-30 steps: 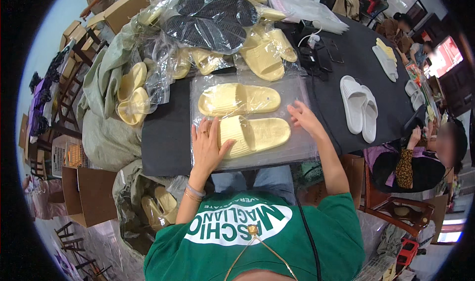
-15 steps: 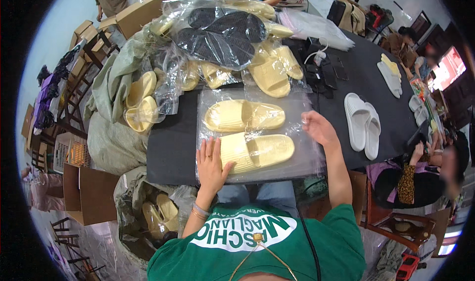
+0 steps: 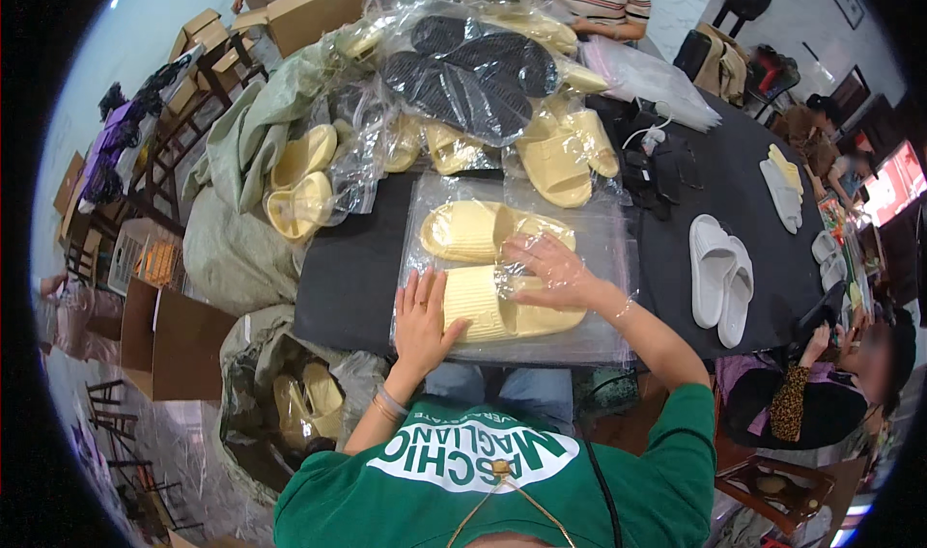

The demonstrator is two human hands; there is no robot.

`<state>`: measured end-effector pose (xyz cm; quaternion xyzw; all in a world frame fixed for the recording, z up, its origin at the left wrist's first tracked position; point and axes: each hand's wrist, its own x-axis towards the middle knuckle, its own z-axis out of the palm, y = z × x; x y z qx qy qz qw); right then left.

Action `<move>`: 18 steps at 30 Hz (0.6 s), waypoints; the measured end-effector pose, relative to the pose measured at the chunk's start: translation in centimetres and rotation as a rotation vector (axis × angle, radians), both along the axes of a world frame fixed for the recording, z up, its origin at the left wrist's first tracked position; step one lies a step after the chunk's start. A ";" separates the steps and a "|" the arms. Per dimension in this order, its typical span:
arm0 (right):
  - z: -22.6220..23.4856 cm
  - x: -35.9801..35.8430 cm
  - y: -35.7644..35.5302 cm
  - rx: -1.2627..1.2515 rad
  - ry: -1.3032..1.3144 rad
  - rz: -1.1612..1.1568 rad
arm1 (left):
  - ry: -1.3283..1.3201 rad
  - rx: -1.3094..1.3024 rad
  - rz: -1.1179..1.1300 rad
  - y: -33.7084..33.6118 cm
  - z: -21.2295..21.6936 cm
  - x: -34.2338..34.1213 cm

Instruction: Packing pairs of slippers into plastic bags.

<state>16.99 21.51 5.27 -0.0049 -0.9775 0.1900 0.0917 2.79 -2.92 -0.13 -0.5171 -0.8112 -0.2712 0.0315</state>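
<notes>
The left grip [image 3: 423, 328] lies flat over the toe end of the near yellow slide [image 3: 473, 305], thumb spread from the fingers, probably to keep it from shifting. The right grip [image 3: 555, 268] is palm down, loosely spread and pinching nothing visible, over that slide's heel, perhaps to smooth the clear plastic bag [image 3: 610, 321] about the pair. Whether it rests on the film or beneath it, I cannot tell. The far yellow slide [image 3: 462, 231] lies just beyond both grips, parallel to its mate, likely so the pair sits level on the dark desk [image 3: 340, 302]. Both slides are pale yellow, upright, with broad ribbed straps; glare from the film streaks them.
</notes>
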 end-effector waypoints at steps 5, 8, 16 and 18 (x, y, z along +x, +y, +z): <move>-3.8 -5.2 -0.3 -0.055 -0.045 -0.077 | 0.024 0.007 -0.026 0.6 0.2 -0.1; -7.1 -5.5 0.9 0.026 0.246 0.010 | -0.001 0.025 -0.022 1.1 -0.1 -0.1; -4.9 2.8 5.9 0.217 -0.027 -0.250 | 0.118 -0.070 0.037 1.5 -0.4 0.1; -2.2 6.2 6.1 0.254 -0.105 -0.391 | 0.122 -0.079 0.037 1.3 -0.3 0.1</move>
